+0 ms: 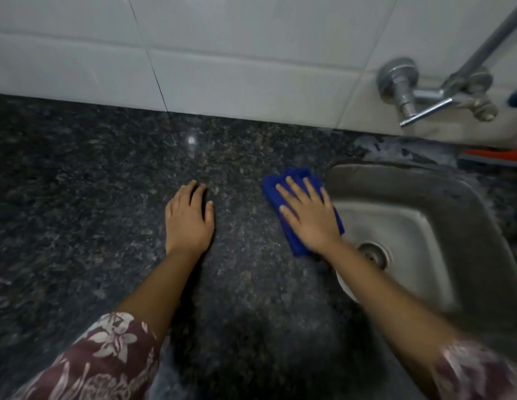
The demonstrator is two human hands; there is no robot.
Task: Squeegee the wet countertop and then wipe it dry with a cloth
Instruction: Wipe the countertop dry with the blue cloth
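While the left hand rests loosely curled and empty on the dark granite bench, the right hand presses straight, spread fingers flat on the folded blue cloth beside the sink, which looks soft, light and best driven by palm pressure.

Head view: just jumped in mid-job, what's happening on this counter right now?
A person is wiping the dark granite countertop. Their right hand presses flat on a folded blue cloth, right beside the left rim of the steel sink. The left hand rests on bare counter and holds nothing. This looks like the wipe-dry stage.
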